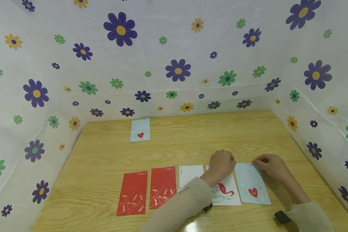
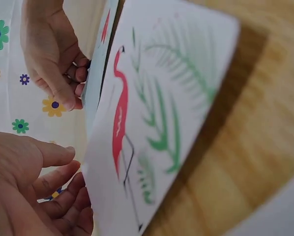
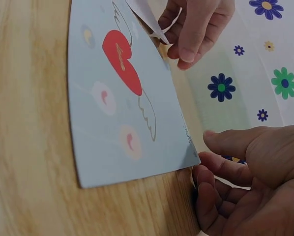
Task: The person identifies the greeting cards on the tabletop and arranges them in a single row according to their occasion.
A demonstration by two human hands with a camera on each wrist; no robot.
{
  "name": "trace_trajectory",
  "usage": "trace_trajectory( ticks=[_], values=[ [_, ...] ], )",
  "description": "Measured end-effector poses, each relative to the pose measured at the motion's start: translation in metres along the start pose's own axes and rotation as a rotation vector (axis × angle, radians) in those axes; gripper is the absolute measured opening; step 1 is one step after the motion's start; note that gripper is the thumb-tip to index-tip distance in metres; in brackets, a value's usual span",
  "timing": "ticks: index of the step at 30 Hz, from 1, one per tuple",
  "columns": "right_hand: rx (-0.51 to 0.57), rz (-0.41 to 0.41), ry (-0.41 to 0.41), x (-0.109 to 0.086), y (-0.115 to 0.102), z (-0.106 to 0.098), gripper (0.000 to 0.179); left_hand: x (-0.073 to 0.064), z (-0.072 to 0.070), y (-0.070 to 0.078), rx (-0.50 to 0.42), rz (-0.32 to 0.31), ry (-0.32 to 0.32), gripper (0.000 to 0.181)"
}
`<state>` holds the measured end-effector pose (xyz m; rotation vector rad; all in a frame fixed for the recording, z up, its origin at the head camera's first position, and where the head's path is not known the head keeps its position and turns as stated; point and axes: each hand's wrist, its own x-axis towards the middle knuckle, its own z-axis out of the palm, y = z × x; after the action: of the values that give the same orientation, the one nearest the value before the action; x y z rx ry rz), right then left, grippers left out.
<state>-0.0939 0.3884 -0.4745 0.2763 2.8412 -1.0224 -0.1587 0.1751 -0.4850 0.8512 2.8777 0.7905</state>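
Observation:
Near the right end of a row of greeting cards lies a light blue card with a winged red heart (image 1: 253,192). My right hand (image 1: 271,166) holds its far right corner at the fingertips, seen closely in the right wrist view, where the light blue card (image 3: 107,132) meets the fingers. My left hand (image 1: 221,164) is over the far end of the flamingo card (image 1: 223,196), fingertips close to the light blue card's far left corner. In the left wrist view the left hand (image 2: 34,191) has its thumb apart from loosely bent fingers, beside the flamingo card's edge (image 2: 102,182).
Two red cards (image 1: 131,193) (image 1: 163,183) and a white card (image 1: 190,174) continue the row leftward, partly covered by my left sleeve (image 1: 185,203). Another light blue heart card (image 1: 140,129) lies near the back of the wooden table (image 1: 104,154). Flower-printed sheets (image 1: 150,58) enclose the table.

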Motion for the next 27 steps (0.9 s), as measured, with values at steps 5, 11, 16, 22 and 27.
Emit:
trace_trajectory(
  ticks=[5,11,16,22,27],
  values=[
    [0.016,0.0,0.006,0.001,-0.002,-0.001,0.044,0.002,-0.011,-0.008,-0.003,-0.011,0.038,0.012],
    [-0.005,-0.045,0.052,0.004,-0.009,-0.003,0.044,0.0,-0.033,-0.025,-0.055,-0.008,0.074,0.016],
    [-0.047,-0.097,0.068,0.009,-0.023,-0.006,0.045,-0.004,-0.057,-0.043,-0.088,-0.012,0.103,0.02],
    [-0.03,-0.13,0.077,0.017,-0.046,-0.005,0.05,-0.009,-0.086,-0.07,-0.163,-0.058,0.115,0.027],
    [-0.024,-0.17,0.101,0.024,-0.07,-0.004,0.05,-0.013,-0.112,-0.096,-0.268,-0.105,0.117,0.031]
  ],
)
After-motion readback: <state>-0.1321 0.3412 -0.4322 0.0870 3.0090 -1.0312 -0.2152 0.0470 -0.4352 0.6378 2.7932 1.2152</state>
